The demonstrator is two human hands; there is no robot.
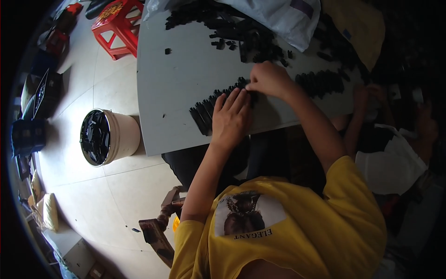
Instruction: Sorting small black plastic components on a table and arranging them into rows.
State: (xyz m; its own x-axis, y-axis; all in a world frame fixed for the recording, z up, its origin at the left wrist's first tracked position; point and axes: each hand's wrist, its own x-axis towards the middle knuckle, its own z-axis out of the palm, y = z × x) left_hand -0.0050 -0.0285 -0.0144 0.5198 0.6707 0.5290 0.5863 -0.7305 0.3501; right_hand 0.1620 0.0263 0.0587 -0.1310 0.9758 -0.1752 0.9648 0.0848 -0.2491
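Observation:
A row of slim black plastic pieces [200,117] stands side by side on the white table [160,100], running slantwise from near left to far right. My left hand [230,116] lies over the row's near side, fingers stretched out and resting against the pieces. At the row's right end is my right hand [269,79], thumb and fingers pinched together close to my left fingertips. Whatever sits in that pinch is too small or hidden to make out. Beyond my hands spreads a loose heap of black pieces [237,29].
Another row of black pieces [320,83] lies to the right. White plastic bags [283,21] cover part of the heap. A pale bucket [127,137] of black parts stands left on the floor, a red stool [118,28] farther off. Another person's arms [360,104] are at the right.

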